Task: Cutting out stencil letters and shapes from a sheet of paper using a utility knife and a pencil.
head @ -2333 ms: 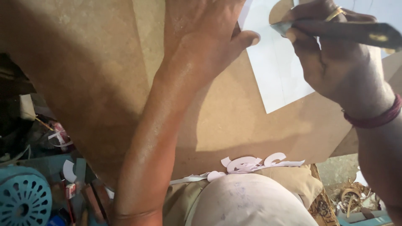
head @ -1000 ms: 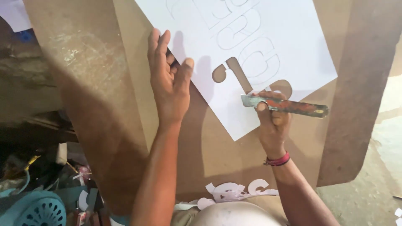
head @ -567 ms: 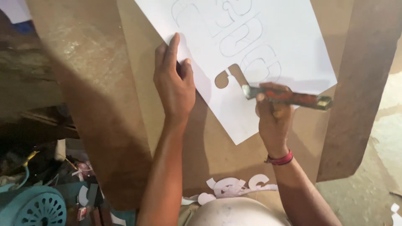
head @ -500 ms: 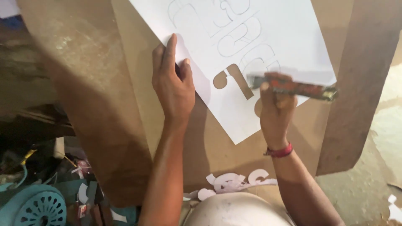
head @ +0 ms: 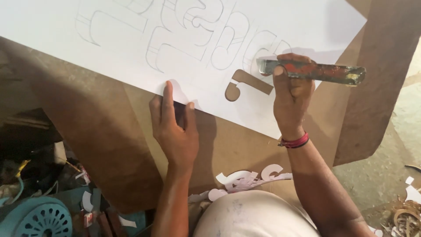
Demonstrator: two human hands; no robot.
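The white sheet (head: 184,48) is now pinned at its lower edge under the spread fingertips (head: 168,86) of the left hand (head: 175,131), as before. The worn knife (head: 313,71) is gripped in the closed right hand (head: 291,94), its tip set higher than earlier, just above the cut-out letter hole (head: 245,83).

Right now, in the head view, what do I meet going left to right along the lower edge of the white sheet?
Left hand pressing the white paper sheet's edge → brown cut-out opening in the sheet → right hand gripping the paint-stained utility knife → brown board panel.
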